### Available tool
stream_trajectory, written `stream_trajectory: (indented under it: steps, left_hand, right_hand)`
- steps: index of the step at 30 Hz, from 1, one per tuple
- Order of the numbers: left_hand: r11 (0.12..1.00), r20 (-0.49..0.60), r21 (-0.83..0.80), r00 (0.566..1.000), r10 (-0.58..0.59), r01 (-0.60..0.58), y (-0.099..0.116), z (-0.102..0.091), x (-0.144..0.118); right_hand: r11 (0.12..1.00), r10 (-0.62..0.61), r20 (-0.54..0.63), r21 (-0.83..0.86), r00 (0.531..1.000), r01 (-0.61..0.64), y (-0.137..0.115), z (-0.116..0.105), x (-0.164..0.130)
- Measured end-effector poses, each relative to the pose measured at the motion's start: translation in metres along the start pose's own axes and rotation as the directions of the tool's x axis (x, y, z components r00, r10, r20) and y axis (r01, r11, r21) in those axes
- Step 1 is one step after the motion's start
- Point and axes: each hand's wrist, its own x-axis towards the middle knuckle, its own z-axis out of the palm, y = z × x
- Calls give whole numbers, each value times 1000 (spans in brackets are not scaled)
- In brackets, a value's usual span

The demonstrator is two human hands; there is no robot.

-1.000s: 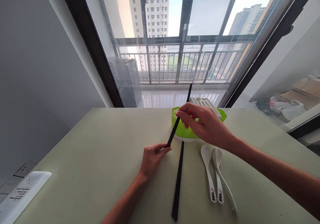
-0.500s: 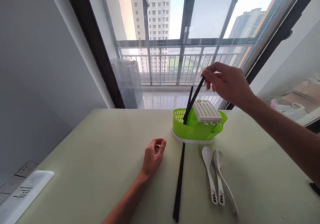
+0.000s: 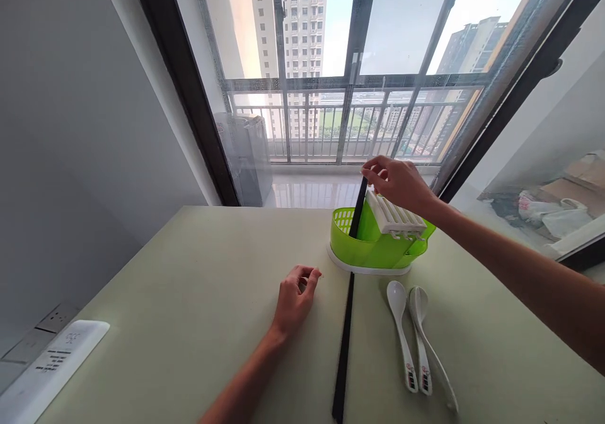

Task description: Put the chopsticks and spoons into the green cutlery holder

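Note:
My right hand (image 3: 394,181) grips the top ends of black chopsticks (image 3: 358,210). Their lower ends are inside the left basket part of a green cutlery holder (image 3: 363,254) with a white slotted top (image 3: 397,216) and white base. The hand partly covers that slotted top. My left hand (image 3: 297,295) rests on the table left of the holder, its fingers curled and thumb close to the forefinger, with nothing visible in them. More black chopsticks (image 3: 345,342) lie on the table before the holder. To their right lie white spoons (image 3: 404,329), (image 3: 422,339), two of them overlapping.
The pale table (image 3: 198,292) reaches back to a window with dark frames (image 3: 357,46). A white power strip or box-like panel (image 3: 57,364) lies at the table's left edge. Behind the glass at right are bags (image 3: 562,216).
My right hand has come down and left, bringing the held chopsticks lower and more upright in the holder. My left hand has stayed in nearly the same place, and the view has shifted slightly.

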Motion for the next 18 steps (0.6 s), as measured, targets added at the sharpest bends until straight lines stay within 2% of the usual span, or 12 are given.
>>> stream_trajectory:
  steps: [2, 4, 6, 8, 10, 13, 16, 18]
  left_hand:
    - [1000, 4, 0, 1000, 12, -12, 0, 0, -1]
    - [1000, 8, 1, 1000, 16, -16, 0, 0, -1]
    - [1000, 12, 11, 1000, 12, -12, 0, 0, -2]
    - [1000, 16, 20, 1000, 7, -7, 1, 0, -1]
    - [1000, 18, 24, 1000, 7, -7, 2, 0, -1]
    - [1000, 16, 24, 1000, 14, -15, 4, 0, 0]
    - [1000, 21, 18, 1000, 23, -24, 5, 0, 0]
    - [1000, 18, 19, 1000, 24, -24, 4, 0, 0]
  right_hand:
    - [999, -3, -88, -53, 996, -2, -7, -4, -6]
    - [993, -60, -128, -105, 990, 46, -17, -9, -16]
    - [980, -159, -100, -137, 982, 145, -30, -14, -29]
    - [949, -283, -8, -148, 959, 279, -43, -18, -45]
    - [884, -429, 150, -132, 891, 448, -55, -20, -62]
    - [775, -560, 405, -55, 723, 630, -65, -15, -88]
    - [740, -530, 589, -30, 610, 672, -64, 0, -114]
    - [710, -504, 670, -37, 544, 703, -57, 15, -130]
